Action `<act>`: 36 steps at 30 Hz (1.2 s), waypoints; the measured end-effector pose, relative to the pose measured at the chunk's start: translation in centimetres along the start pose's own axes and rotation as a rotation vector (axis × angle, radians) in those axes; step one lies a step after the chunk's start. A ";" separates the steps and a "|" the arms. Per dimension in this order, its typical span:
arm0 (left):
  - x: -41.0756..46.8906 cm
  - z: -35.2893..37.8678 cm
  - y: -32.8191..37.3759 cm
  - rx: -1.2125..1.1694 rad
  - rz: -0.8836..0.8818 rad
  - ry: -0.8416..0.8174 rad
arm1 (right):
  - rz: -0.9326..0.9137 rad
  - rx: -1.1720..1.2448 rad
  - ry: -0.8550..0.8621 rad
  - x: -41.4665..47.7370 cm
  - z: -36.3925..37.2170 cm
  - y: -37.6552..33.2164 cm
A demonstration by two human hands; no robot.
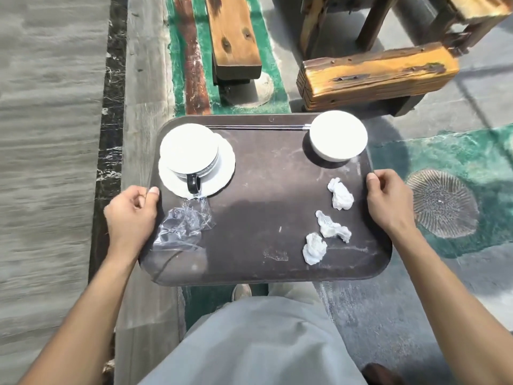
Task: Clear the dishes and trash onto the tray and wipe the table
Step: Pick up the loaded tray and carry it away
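I hold a dark brown tray (263, 207) level in front of me, above the floor. My left hand (130, 215) grips its left rim and my right hand (388, 201) grips its right rim. At the tray's far left a cup with a dark handle (188, 151) stands on a white saucer (222, 168). A white bowl (338, 138) rests at the far right corner, and dark chopsticks (255, 127) lie along the far rim. Three crumpled white tissues (342, 194) (331, 226) (314, 248) lie on the right side. Clear plastic wrap (183, 226) lies near my left hand.
Wooden benches (233, 37) (374, 76) stand ahead on a grey and green painted floor. A grey stone ledge (144, 93) with a dark marble strip runs along the left. My light trousers (255, 343) and shoes are below the tray.
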State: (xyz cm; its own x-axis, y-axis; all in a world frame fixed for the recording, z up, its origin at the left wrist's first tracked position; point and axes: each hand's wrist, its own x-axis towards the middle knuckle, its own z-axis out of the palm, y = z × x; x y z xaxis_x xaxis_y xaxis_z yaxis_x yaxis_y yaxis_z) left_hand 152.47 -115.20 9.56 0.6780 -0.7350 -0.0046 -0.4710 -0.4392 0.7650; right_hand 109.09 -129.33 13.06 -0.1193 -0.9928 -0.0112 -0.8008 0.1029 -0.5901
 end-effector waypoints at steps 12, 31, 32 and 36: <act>13.5 12.0 9.3 0.005 -0.075 0.027 | -0.051 0.003 -0.026 22.8 1.4 -2.0; 42.4 23.9 20.5 -0.005 -0.054 0.011 | -0.008 -0.001 -0.034 53.3 7.4 -11.4; 44.1 24.2 20.9 -0.004 -0.050 0.005 | -0.005 -0.004 -0.029 54.4 7.9 -12.2; 52.7 25.4 22.2 0.002 -0.042 -0.016 | 0.020 0.005 -0.006 60.1 10.6 -15.9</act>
State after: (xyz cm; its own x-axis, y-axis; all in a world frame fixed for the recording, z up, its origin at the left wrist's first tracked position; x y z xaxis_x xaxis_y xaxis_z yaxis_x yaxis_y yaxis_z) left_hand 163.46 -176.80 9.96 0.6878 -0.7243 -0.0471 -0.4437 -0.4709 0.7625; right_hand 120.87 -191.23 13.20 -0.1313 -0.9910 -0.0277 -0.7951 0.1220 -0.5941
